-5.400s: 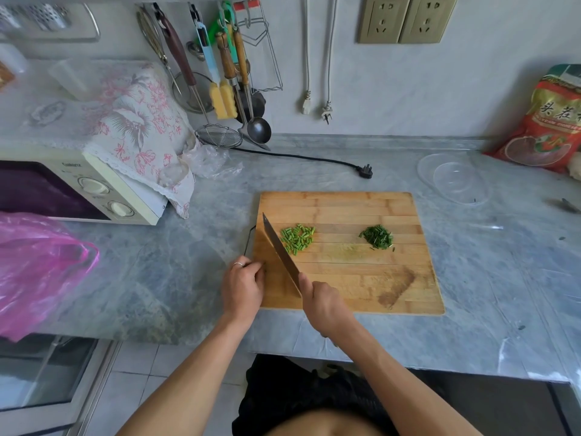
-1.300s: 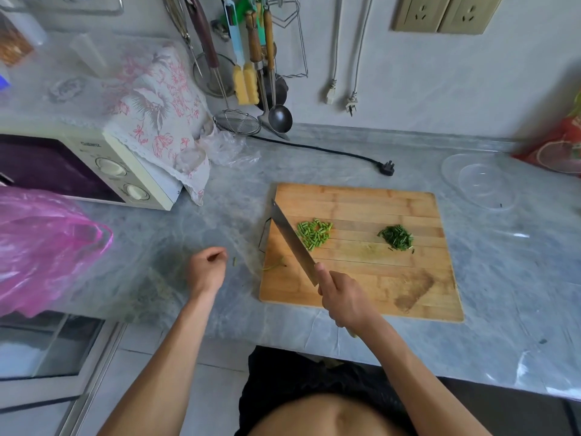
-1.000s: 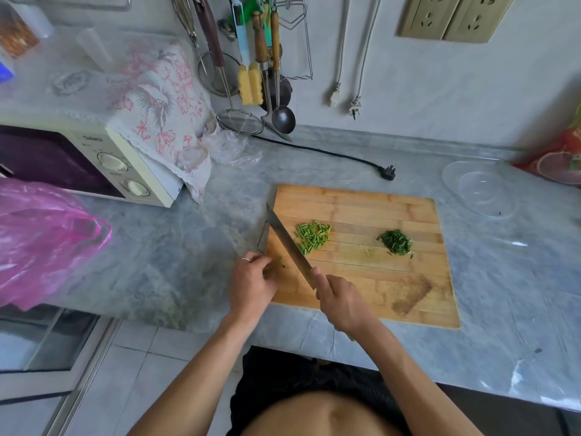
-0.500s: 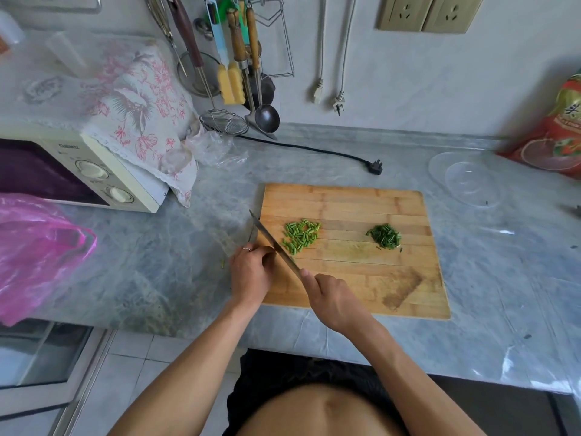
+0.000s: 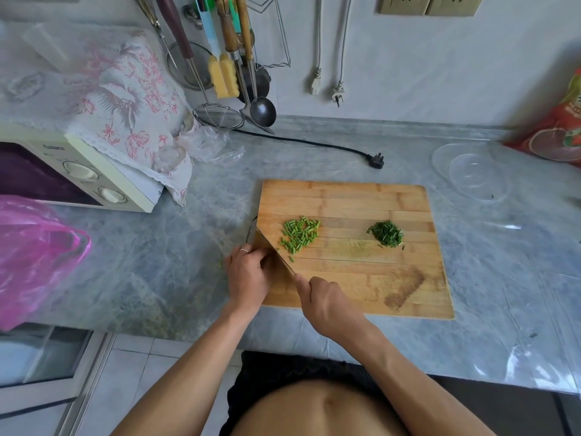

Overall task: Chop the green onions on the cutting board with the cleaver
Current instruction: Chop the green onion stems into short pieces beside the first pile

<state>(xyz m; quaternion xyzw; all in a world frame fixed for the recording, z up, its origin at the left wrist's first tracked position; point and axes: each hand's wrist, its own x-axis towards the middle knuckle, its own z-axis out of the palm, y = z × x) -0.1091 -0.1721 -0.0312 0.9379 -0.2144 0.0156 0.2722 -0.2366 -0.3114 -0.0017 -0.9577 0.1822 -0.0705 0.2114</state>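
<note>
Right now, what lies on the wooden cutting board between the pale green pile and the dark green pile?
In the head view, only bare wooden cutting board, faintly green-stained, lies between the pale green pile and the dark green pile.

Support surface: a grey marbled stone countertop (image 5: pixel 314 158) running along a pale wall. Directly on it, near the front edge, lies a rectangular bamboo cutting board (image 5: pixel 361 199), flat. At far left stands a cream microwave oven (image 5: pixel 103 174), draped with a floral cloth (image 5: pixel 125 99). A pink plastic bag (image 5: pixel 34 253) sits at the left front. Crumpled clear plastic (image 5: pixel 210 146) lies beside the microwave. A black power cord with plug (image 5: pixel 374 160) trails across the rear. A clear round lid or dish (image 5: pixel 471 171) lies right of the board; a red printed bag (image 5: pixel 562 130) stands at the far right.
</note>
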